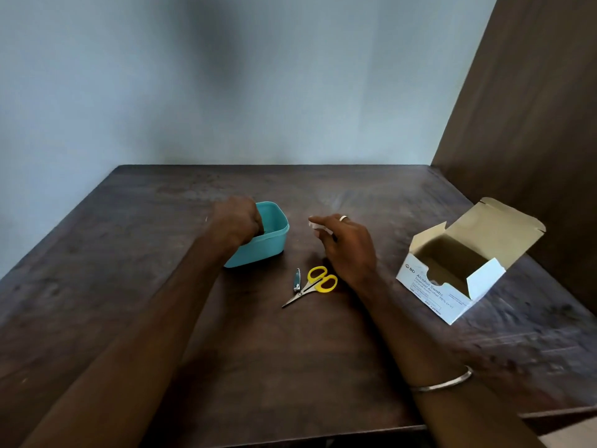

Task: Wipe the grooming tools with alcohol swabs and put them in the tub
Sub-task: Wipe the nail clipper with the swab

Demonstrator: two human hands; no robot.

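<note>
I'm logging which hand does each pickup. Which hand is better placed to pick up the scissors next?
Probably the left hand. It is in the teal tub, fingers hidden, apparently dropping off a tool, so likely free soon. The right hand is nearer the yellow-handled scissors, but it holds a white swab.

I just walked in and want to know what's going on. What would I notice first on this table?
Probably the bright teal tub in the middle of the dark table, with the left hand dipping into it. Just in front lie yellow-handled scissors beside a small nail clipper. The right hand holds a white swab, and an open box of alcohol swabs sits on the right.
</note>
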